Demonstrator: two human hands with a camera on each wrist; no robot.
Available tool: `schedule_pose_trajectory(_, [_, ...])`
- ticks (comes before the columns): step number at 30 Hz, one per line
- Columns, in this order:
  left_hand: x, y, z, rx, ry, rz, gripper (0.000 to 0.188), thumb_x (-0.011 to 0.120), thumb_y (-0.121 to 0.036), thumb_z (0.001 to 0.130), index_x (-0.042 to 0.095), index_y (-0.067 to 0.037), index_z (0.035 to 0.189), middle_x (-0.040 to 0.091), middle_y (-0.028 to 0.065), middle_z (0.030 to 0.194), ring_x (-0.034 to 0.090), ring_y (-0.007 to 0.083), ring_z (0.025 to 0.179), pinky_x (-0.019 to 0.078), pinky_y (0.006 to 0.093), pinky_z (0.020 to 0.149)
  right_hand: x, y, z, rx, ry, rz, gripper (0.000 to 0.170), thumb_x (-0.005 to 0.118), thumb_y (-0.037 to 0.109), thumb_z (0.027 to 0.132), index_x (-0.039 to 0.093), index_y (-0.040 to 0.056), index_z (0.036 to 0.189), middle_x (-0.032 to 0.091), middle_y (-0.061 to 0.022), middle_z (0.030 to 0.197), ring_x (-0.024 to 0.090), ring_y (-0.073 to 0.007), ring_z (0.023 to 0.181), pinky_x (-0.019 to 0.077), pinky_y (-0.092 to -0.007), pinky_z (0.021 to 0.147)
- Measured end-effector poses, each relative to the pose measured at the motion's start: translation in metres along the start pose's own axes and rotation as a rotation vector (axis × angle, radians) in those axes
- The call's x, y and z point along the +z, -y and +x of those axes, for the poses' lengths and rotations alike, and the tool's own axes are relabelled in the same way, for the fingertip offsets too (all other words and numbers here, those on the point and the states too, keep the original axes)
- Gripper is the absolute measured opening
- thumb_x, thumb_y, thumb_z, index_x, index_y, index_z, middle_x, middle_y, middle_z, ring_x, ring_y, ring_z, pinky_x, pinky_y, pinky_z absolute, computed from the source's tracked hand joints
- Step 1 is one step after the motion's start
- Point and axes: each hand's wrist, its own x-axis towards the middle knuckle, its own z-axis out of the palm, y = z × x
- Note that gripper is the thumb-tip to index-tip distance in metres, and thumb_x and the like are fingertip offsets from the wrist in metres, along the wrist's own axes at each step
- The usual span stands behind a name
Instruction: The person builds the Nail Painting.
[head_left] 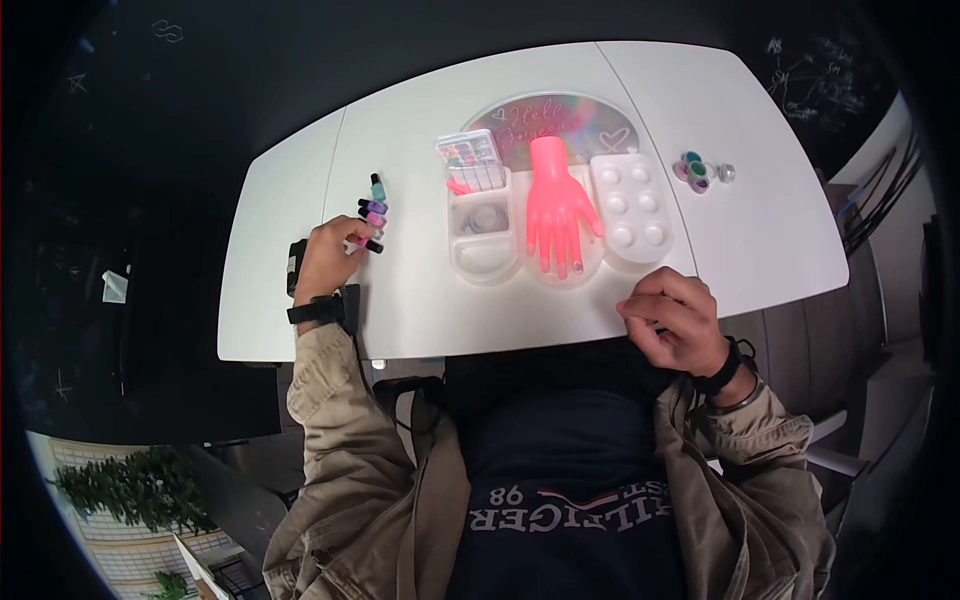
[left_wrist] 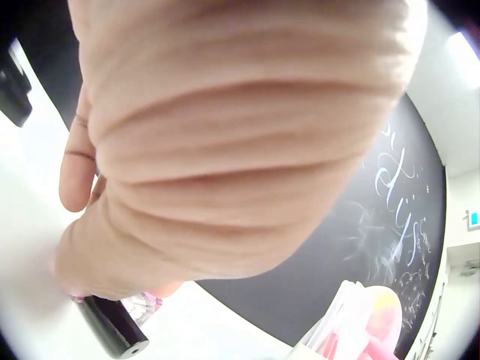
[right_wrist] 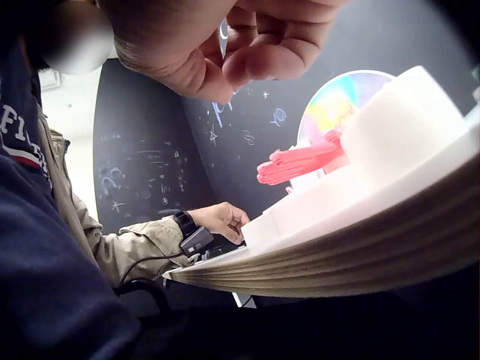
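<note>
At the left of the table, the left hand [head_left: 332,258] pinches a small nail polish bottle [head_left: 374,246] at the near end of a row of bottles [head_left: 376,207]. Its black cap [left_wrist: 112,328] sticks out below the thumb in the left wrist view, while the fingers partly hide the bottle. The right hand [head_left: 680,318] hovers by the table's front edge, fingers loosely curled with nothing visible in them; the right wrist view shows this hand [right_wrist: 240,45] with thumb and fingertips close together. Between the hands, a pink model hand [head_left: 556,205] lies fingers toward the person, a decorated nail on one finger.
Around the model hand is a white tray [head_left: 484,262] with compartments and a round-welled palette [head_left: 638,205]. A clear case [head_left: 472,160] leans at its back left, before an iridescent panel [head_left: 600,125]. Small jars [head_left: 697,170] stand right. A black object [head_left: 297,266] lies beside the left hand.
</note>
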Motion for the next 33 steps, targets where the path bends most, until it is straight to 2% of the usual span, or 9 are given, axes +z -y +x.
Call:
schedule_pose_trajectory(6, [0.008,-0.002,0.001,0.004,0.038,-0.007,0.028,0.085,0.008,0.078,0.084,-0.003,0.103,0.078,0.0100,0.108,0.078,0.0257,0.097,0.0612,0.0381,0.081,0.002,-0.004,0.000,-0.005,0.011,0.015,0.025,0.080,-0.009,0.079,0.079,0.0045,0.099,0.064,-0.0047,0.090,0.063,-0.0179,0.062,0.0478,-0.0329,0.052])
schedule_pose_trajectory(9, [0.008,-0.002,0.001,0.060,0.042,0.052,0.028,0.084,0.008,0.081,0.082,-0.003,0.106,0.077,0.0105,0.107,0.077,0.0263,0.095,0.0608,0.0387,0.079,0.003,-0.004,0.001,-0.008,0.008,0.017,0.025,0.080,-0.010,0.079,0.079,0.0045,0.099,0.064,-0.0047,0.090,0.063,-0.0180,0.062,0.0478,-0.0329,0.052])
schedule_pose_trajectory(12, [0.011,-0.007,0.003,0.104,-0.045,0.018,0.029,0.081,0.009,0.087,0.076,-0.002,0.113,0.077,0.0101,0.107,0.077,0.0242,0.095,0.0597,0.0367,0.080,0.003,-0.006,0.000,-0.010,0.010,0.016,0.026,0.080,-0.010,0.078,0.079,0.0048,0.099,0.064,-0.0047,0.091,0.063,-0.0183,0.063,0.0479,-0.0330,0.053])
schedule_pose_trajectory(15, [0.003,-0.025,0.004,0.036,-0.133,-0.156,0.027,0.077,0.008,0.091,0.070,-0.002,0.116,0.079,0.0106,0.103,0.076,0.0271,0.085,0.0598,0.0357,0.078,0.004,-0.008,0.001,-0.009,0.014,0.024,0.026,0.080,-0.010,0.078,0.080,0.0050,0.099,0.064,-0.0048,0.091,0.063,-0.0188,0.063,0.0480,-0.0331,0.053])
schedule_pose_trajectory(16, [0.000,-0.027,0.005,0.022,-0.120,-0.209,0.021,0.074,0.006,0.101,0.068,-0.001,0.120,0.077,0.0071,0.109,0.075,0.0158,0.102,0.0586,0.0313,0.086,0.005,-0.007,0.002,-0.006,0.015,0.029,0.026,0.080,-0.010,0.078,0.080,0.0050,0.099,0.064,-0.0048,0.091,0.063,-0.0189,0.063,0.0480,-0.0331,0.053])
schedule_pose_trajectory(19, [0.001,-0.044,0.006,0.142,-0.302,-0.479,0.018,0.074,-0.001,0.106,0.068,0.000,0.123,0.076,0.0067,0.110,0.073,0.0148,0.103,0.0587,0.0307,0.089,0.004,-0.006,0.003,-0.001,0.029,0.028,0.026,0.080,-0.010,0.078,0.080,0.0050,0.100,0.064,-0.0049,0.091,0.063,-0.0192,0.063,0.0478,-0.0332,0.053])
schedule_pose_trajectory(20, [-0.001,-0.055,0.005,0.163,-0.345,-0.507,0.025,0.075,-0.006,0.109,0.067,0.002,0.131,0.074,0.0057,0.108,0.073,0.0151,0.103,0.0583,0.0306,0.092,0.005,-0.006,0.003,0.000,0.036,0.027,0.026,0.080,-0.010,0.078,0.080,0.0050,0.100,0.064,-0.0050,0.091,0.063,-0.0192,0.063,0.0478,-0.0333,0.053])
schedule_pose_trajectory(24, [-0.014,-0.086,-0.001,0.241,-0.483,-0.613,0.035,0.079,-0.010,0.106,0.069,0.001,0.138,0.071,0.0036,0.102,0.071,0.0128,0.097,0.0587,0.0279,0.085,0.006,-0.007,0.002,-0.009,0.022,0.026,0.027,0.080,-0.010,0.078,0.080,0.0049,0.100,0.064,-0.0049,0.091,0.063,-0.0187,0.062,0.0473,-0.0333,0.052])
schedule_pose_trajectory(33, [-0.017,-0.111,-0.010,0.266,-0.415,-0.672,0.032,0.082,-0.010,0.104,0.070,0.001,0.132,0.072,0.0032,0.100,0.068,0.0097,0.087,0.0575,0.0255,0.079,0.005,-0.002,0.000,-0.008,0.019,0.021,0.026,0.080,-0.010,0.078,0.080,0.0049,0.100,0.064,-0.0048,0.091,0.062,-0.0179,0.062,0.0470,-0.0331,0.052])
